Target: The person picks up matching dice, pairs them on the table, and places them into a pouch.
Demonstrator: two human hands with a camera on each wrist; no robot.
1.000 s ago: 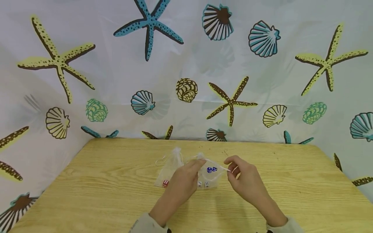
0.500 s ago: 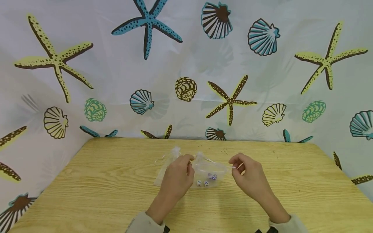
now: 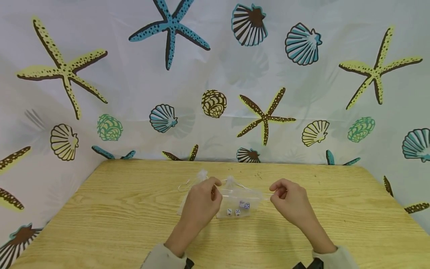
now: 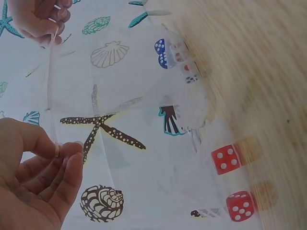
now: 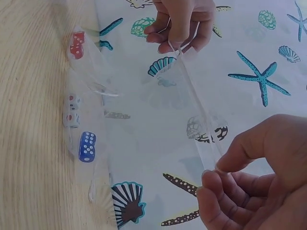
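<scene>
A sheer white drawstring pouch (image 3: 240,193) is held up between my hands by its cord. My left hand (image 3: 201,201) pinches one end of the cord (image 4: 49,86) between thumb and index finger. My right hand (image 3: 292,200) pinches the other end, thumb against fingertips. In the head view two blue dice (image 3: 247,205) show through sheer fabric, with two white dice (image 3: 229,212) just in front. Red dice (image 4: 225,159) lie in a line with them at the table; my left hand hides them in the head view.
Another sheer pouch (image 3: 202,175) lies on the wooden table (image 3: 134,209) behind my left hand, with a loose cord loop. A gathered pouch top (image 3: 230,182) stands beside it. A sheet with starfish and shells (image 3: 215,138) hangs behind and at both sides.
Both hands have curled in and drawn apart, the right moving right, pulling the cord straight. My left hand came off the pouches to pinch the cord. The blue dice now sit lower, behind fabric.
</scene>
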